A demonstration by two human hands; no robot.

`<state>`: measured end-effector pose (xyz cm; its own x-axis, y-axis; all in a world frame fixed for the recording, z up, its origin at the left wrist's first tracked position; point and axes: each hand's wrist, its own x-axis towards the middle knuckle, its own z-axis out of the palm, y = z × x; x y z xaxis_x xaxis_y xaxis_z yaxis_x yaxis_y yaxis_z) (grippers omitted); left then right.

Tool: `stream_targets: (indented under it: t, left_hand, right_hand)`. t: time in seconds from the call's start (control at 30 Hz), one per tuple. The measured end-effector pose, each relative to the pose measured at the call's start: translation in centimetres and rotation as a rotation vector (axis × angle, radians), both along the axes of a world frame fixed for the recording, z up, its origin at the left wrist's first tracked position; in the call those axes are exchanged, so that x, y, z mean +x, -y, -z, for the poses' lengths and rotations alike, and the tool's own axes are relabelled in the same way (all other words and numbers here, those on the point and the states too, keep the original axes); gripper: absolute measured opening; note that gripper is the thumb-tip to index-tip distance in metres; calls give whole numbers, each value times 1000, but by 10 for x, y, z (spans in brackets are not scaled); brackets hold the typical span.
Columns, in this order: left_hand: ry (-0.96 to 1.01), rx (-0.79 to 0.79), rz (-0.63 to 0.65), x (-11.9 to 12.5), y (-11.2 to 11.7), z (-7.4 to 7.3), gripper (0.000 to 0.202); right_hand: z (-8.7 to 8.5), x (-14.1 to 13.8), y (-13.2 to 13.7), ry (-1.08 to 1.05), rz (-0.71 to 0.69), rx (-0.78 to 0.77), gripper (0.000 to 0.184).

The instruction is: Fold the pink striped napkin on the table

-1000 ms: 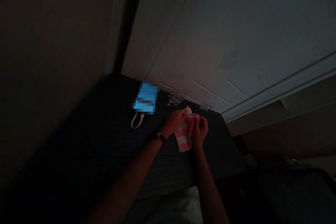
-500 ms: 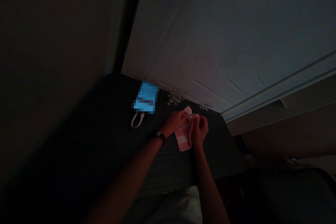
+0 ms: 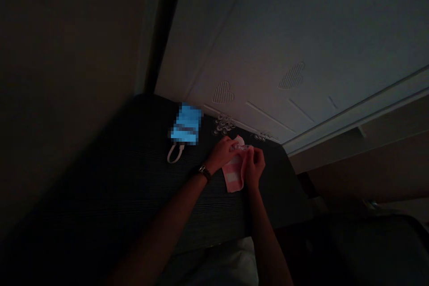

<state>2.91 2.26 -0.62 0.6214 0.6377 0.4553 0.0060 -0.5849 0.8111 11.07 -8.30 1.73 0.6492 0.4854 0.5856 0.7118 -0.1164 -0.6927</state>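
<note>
Between my hands is a small pink-and-white striped cloth, its lower end hanging toward me over the dark tabletop. A small clear, shiny piece spans the gap between my fingertips at its upper part; its kind is too dim to make out. My left hand, a dark watch or bracelet at its wrist, is closed with thumb and fingers at the cloth's upper left. My right hand pinches the cloth's right edge close to the clear piece. Some fingertips are hidden.
A pile of small shiny ring-like pieces lies beyond my left hand, and a smaller pile beyond my right. A lit blue screen, blurred, with a pale loop strap is at left. A pale panel with heart patterns backs the dark table.
My left hand has shifted slightly left, and more of the clear piece shows between my fingertips. The cloth's lower end has moved a little left. My right hand has hardly moved.
</note>
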Motion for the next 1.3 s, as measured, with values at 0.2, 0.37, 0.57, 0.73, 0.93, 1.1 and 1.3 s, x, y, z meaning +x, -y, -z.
stream_targets:
  t: [0.2, 0.37, 0.57, 0.73, 0.93, 1.1, 1.3]
  left_hand:
    - [9, 23, -31, -3, 4, -3, 37]
    - [-41, 47, -41, -5, 5, -6, 28]
    - [-70, 13, -60, -11, 7, -14, 30]
    - [-119, -18, -42, -14, 8, -17, 26]
    - [-95, 14, -85, -11, 6, -11, 31]
    - [-82, 24, -88, -10, 7, -10, 33]
    - [-143, 26, -88, -10, 6, -11, 31]
  right_hand:
    - [-1, 1, 1, -10, -27, -2, 28]
    - [-1, 2, 1, -2, -14, -11, 28]
    - [0, 0, 0, -10, -16, -14, 30]
    - [-3, -2, 0, 29, -36, -15, 28]
    - [-1, 0, 0, 42, -62, -44, 27]
    - [-1, 0, 0, 33, -45, -30, 28]
    - [0, 0, -1, 26, -38, -38, 30]
